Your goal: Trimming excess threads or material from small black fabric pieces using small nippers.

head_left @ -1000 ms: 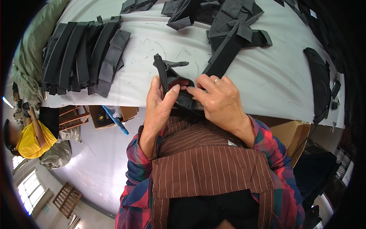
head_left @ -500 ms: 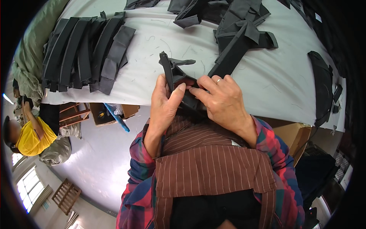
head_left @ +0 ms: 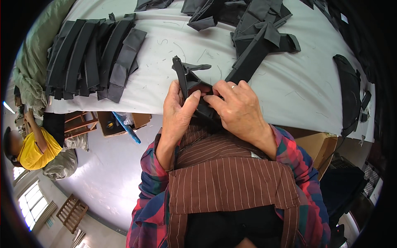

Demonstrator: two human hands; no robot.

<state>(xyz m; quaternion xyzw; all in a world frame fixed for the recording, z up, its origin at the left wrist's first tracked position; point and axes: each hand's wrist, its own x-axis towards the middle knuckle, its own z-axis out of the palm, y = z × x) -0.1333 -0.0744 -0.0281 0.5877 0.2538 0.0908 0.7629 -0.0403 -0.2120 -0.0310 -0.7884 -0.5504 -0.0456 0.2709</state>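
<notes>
Between my hands, at the table's near edge, is a dark grey sewn fabric piece [head_left: 185, 75] with stiff folded edges and a loose flap. My left hand [head_left: 178, 107] grips its left side, thumb pressed on the fabric. The fingers of my right hand [head_left: 237, 103] are bent and pinch the piece on its right side, their tips close to my left thumb. What exactly the right fingertips pinch is partly hidden. Just beyond my right hand lies a long dark fabric strip [head_left: 250, 58], the near end of a loose pile.
Dark fabric strips [head_left: 76, 58] lie in a row at the table's left. A black curved fabric piece [head_left: 348, 91] rests at the right edge of the white-covered table [head_left: 306, 99]. Cardboard boxes [head_left: 320, 151] stand below. A person in yellow [head_left: 39, 146] is at far left.
My right hand has shifted very slightly left with its fingers still on the fabric piece. At far left, the other person's arm has moved a little.
</notes>
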